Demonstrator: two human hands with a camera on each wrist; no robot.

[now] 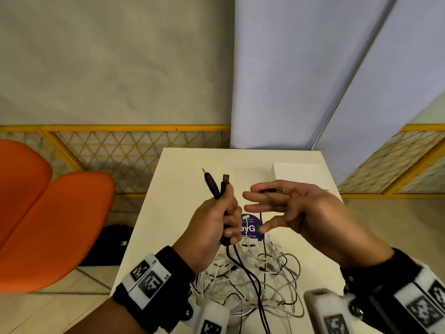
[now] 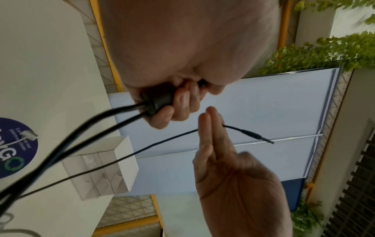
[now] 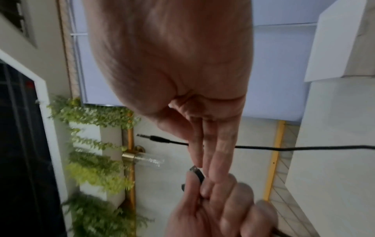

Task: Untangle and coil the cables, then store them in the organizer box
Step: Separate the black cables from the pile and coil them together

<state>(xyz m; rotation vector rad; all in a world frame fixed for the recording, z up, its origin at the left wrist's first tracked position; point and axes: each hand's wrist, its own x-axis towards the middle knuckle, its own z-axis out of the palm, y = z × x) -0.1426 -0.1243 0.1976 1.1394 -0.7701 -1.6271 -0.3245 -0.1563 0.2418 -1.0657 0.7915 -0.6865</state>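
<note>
My left hand [image 1: 216, 222] is raised over the white table [image 1: 187, 169] and grips two thick black cables [image 1: 243, 263]. Their plugs [image 1: 212, 184] stick up out of the fist. In the left wrist view its fingers [image 2: 178, 104] curl round a black plug body. My right hand [image 1: 289, 208] is just to the right with straight fingers. A thin black cable [image 3: 263, 146] is pinched between two of them, its jack plug [image 2: 255, 136] poking out past them. Below both hands, a tangle of white and black cables [image 1: 272, 285] lies on the table. The white organizer box [image 1: 301, 175] stands at the far right.
A round purple sticker [image 1: 250, 227] marks the table's middle. Two orange chairs [image 1: 60, 225] and a black bag [image 1: 108, 244] on the floor sit to the left. A yellow mesh fence [image 1: 120, 145] and grey panels run behind the table.
</note>
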